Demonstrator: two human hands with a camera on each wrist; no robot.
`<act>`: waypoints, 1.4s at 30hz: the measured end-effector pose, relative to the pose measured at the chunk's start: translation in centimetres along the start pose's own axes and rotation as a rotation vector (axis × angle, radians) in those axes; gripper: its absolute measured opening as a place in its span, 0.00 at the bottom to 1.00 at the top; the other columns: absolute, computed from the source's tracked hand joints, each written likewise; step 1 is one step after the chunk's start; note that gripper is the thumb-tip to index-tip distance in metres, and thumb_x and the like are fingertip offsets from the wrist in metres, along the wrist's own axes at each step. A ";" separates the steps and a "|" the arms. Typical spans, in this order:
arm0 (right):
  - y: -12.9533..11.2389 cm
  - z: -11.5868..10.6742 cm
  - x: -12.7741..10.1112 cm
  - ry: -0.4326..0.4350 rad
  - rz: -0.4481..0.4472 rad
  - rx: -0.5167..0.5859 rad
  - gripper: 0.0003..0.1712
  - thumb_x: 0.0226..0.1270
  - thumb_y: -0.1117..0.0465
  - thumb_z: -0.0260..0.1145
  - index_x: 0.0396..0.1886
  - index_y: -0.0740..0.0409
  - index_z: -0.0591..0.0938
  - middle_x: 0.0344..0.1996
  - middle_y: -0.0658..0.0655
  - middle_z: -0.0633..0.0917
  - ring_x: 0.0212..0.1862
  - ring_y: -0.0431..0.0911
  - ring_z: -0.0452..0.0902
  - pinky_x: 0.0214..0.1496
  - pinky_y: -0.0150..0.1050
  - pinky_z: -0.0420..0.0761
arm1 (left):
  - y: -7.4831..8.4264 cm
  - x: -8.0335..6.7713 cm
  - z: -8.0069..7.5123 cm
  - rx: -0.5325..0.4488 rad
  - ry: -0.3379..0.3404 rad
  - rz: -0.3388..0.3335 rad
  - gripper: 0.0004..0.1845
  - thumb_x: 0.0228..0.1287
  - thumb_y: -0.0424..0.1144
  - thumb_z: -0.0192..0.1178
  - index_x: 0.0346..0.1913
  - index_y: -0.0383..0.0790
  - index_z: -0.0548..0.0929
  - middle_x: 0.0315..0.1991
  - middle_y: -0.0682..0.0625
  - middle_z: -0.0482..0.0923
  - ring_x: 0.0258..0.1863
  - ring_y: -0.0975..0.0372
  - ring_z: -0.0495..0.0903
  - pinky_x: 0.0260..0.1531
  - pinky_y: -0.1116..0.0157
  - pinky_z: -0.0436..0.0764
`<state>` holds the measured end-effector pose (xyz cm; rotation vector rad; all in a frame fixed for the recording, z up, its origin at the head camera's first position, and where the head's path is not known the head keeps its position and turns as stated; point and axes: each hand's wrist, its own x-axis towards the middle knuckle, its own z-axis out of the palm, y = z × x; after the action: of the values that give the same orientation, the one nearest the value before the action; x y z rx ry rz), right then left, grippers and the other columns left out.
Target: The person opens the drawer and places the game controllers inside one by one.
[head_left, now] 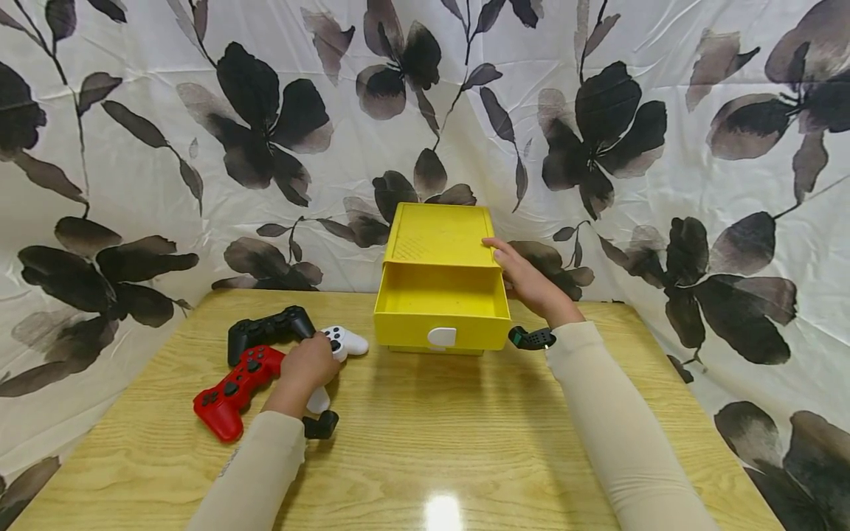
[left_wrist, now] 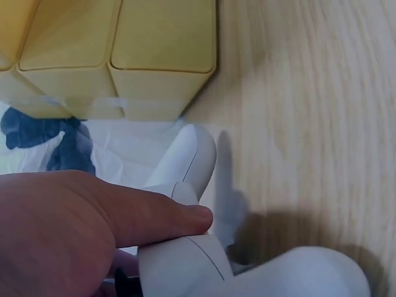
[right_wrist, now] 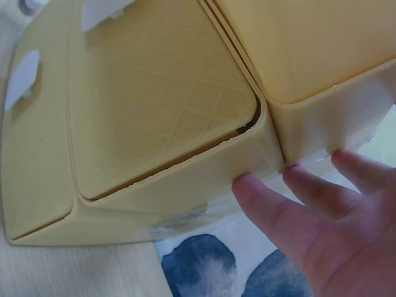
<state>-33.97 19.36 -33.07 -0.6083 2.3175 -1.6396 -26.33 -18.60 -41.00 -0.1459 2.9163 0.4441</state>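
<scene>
My left hand [head_left: 311, 367] grips a white game controller [head_left: 350, 342] by its middle, its two handles sticking out past the hand. In the left wrist view the thumb lies across the white controller [left_wrist: 185, 266], and the other fingers are mostly hidden. A yellow drawer unit [head_left: 441, 228] stands at the back of the table. Its top drawer [head_left: 405, 330] is pulled out toward me and shows a bare inside. My right hand [head_left: 531, 284] rests against the unit's right side with spread fingers; in the right wrist view, fingertips [right_wrist: 247, 183] touch the yellow side wall.
A black game controller [head_left: 265, 332] and a red game controller [head_left: 232, 387] lie on the wooden table [head_left: 478, 457], left of my left hand. White drawer pulls [right_wrist: 102, 11] stick out from the unit's front. A flower-patterned cloth [head_left: 465, 88] hangs behind the table.
</scene>
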 end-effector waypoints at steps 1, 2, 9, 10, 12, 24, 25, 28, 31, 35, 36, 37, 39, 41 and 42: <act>0.0 0.0 0.0 0.002 0.003 0.000 0.32 0.77 0.38 0.37 0.76 0.37 0.50 0.75 0.53 0.55 0.74 0.59 0.57 0.68 0.63 0.66 | 0.0 0.0 -0.1 -0.001 0.003 0.009 0.29 0.63 0.43 0.60 0.58 0.22 0.70 0.49 0.31 0.79 0.41 0.46 0.79 0.43 0.48 0.81; 0.0 0.0 0.0 0.003 0.007 0.001 0.31 0.77 0.38 0.37 0.76 0.37 0.50 0.75 0.53 0.55 0.74 0.59 0.57 0.68 0.63 0.66 | 0.1 -0.1 -0.2 0.000 0.007 0.020 0.29 0.62 0.43 0.60 0.57 0.22 0.70 0.48 0.31 0.79 0.41 0.45 0.79 0.43 0.48 0.81; -0.1 0.1 -0.1 0.003 0.015 -0.004 0.31 0.77 0.38 0.37 0.76 0.36 0.49 0.76 0.52 0.54 0.74 0.59 0.56 0.68 0.63 0.65 | 0.3 -0.6 -1.4 -0.007 0.040 0.082 0.30 0.62 0.44 0.62 0.57 0.22 0.70 0.48 0.32 0.79 0.41 0.46 0.78 0.44 0.48 0.80; -0.2 0.1 -0.1 0.002 0.015 -0.004 0.31 0.77 0.38 0.37 0.76 0.36 0.49 0.76 0.52 0.54 0.74 0.59 0.56 0.68 0.64 0.65 | 0.4 -0.7 -1.6 -0.014 0.045 0.085 0.31 0.61 0.44 0.63 0.57 0.22 0.69 0.48 0.32 0.78 0.41 0.46 0.78 0.44 0.48 0.80; -0.2 0.1 -0.1 0.003 0.017 -0.002 0.31 0.77 0.38 0.37 0.76 0.35 0.49 0.76 0.52 0.55 0.74 0.59 0.57 0.68 0.64 0.65 | 0.6 -0.9 -2.0 -0.014 0.054 0.095 0.31 0.59 0.43 0.65 0.56 0.22 0.70 0.48 0.32 0.78 0.40 0.46 0.78 0.44 0.48 0.80; -0.3 0.2 -0.2 0.005 0.013 0.002 0.31 0.77 0.38 0.37 0.76 0.36 0.49 0.76 0.53 0.55 0.74 0.60 0.57 0.69 0.63 0.65 | 1.0 -2.0 -5.4 0.051 0.076 0.171 0.19 0.59 0.37 0.62 0.49 0.25 0.78 0.42 0.35 0.81 0.36 0.48 0.79 0.38 0.51 0.80; -0.3 0.2 -0.2 0.005 0.012 0.003 0.31 0.77 0.38 0.37 0.76 0.36 0.49 0.76 0.53 0.55 0.74 0.59 0.57 0.69 0.63 0.65 | 1.1 -2.1 -5.7 0.050 0.079 0.175 0.18 0.59 0.36 0.62 0.48 0.25 0.79 0.41 0.35 0.82 0.34 0.49 0.78 0.36 0.51 0.79; -0.2 0.2 -0.2 0.004 0.007 0.005 0.31 0.77 0.38 0.37 0.76 0.36 0.49 0.75 0.53 0.55 0.74 0.59 0.56 0.69 0.63 0.64 | 1.3 -2.4 -6.8 0.053 0.098 0.192 0.16 0.58 0.35 0.62 0.45 0.26 0.80 0.39 0.36 0.82 0.32 0.51 0.78 0.34 0.53 0.79; -0.2 0.2 -0.2 0.006 0.006 0.004 0.31 0.77 0.38 0.37 0.76 0.36 0.50 0.76 0.52 0.54 0.74 0.59 0.56 0.69 0.63 0.65 | 1.3 -2.7 -7.8 0.049 0.121 0.220 0.14 0.57 0.34 0.63 0.43 0.26 0.81 0.37 0.36 0.82 0.30 0.51 0.77 0.33 0.53 0.78; -0.1 0.1 -0.2 0.006 0.004 -0.002 0.32 0.77 0.37 0.37 0.76 0.36 0.49 0.76 0.53 0.54 0.74 0.60 0.56 0.69 0.63 0.65 | 1.3 -2.9 -9.3 0.049 0.136 0.241 0.15 0.57 0.34 0.63 0.44 0.25 0.80 0.38 0.36 0.82 0.31 0.50 0.77 0.34 0.52 0.78; -0.1 0.1 -0.2 0.006 0.004 -0.003 0.32 0.77 0.37 0.37 0.76 0.36 0.49 0.75 0.54 0.55 0.74 0.60 0.57 0.68 0.63 0.65 | 1.3 -2.9 -9.6 0.051 0.137 0.244 0.16 0.57 0.34 0.63 0.44 0.25 0.80 0.38 0.36 0.82 0.31 0.50 0.77 0.34 0.51 0.78; -0.1 0.1 -0.2 0.004 0.003 -0.002 0.32 0.77 0.37 0.37 0.76 0.36 0.49 0.75 0.54 0.55 0.73 0.60 0.57 0.68 0.63 0.66 | 1.3 -2.9 -10.0 0.052 0.139 0.248 0.16 0.57 0.35 0.63 0.45 0.25 0.79 0.39 0.35 0.82 0.32 0.49 0.78 0.35 0.51 0.79; -0.1 0.1 -0.2 0.002 0.003 0.000 0.32 0.76 0.36 0.37 0.76 0.35 0.49 0.75 0.53 0.56 0.73 0.59 0.58 0.68 0.63 0.66 | 1.4 -3.0 -10.6 0.058 0.151 0.259 0.17 0.57 0.35 0.64 0.45 0.25 0.79 0.39 0.35 0.82 0.32 0.49 0.78 0.36 0.50 0.79; -0.4 0.3 -0.4 0.002 0.008 0.008 0.31 0.77 0.38 0.37 0.76 0.36 0.50 0.75 0.53 0.56 0.73 0.59 0.58 0.68 0.63 0.66 | 1.5 -3.1 -11.1 0.066 0.167 0.273 0.16 0.57 0.35 0.63 0.44 0.25 0.79 0.39 0.35 0.82 0.32 0.48 0.79 0.36 0.50 0.79; -0.4 0.3 -0.4 0.003 0.009 0.009 0.31 0.77 0.38 0.37 0.76 0.36 0.50 0.75 0.53 0.56 0.73 0.59 0.58 0.68 0.63 0.66 | 1.5 -3.2 -11.4 0.072 0.177 0.284 0.16 0.57 0.35 0.63 0.44 0.25 0.79 0.38 0.35 0.82 0.33 0.48 0.79 0.36 0.50 0.78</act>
<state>-33.44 19.19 -32.82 -0.5939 2.3105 -1.6467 -25.36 -20.39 -29.25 0.2551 3.1345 0.3834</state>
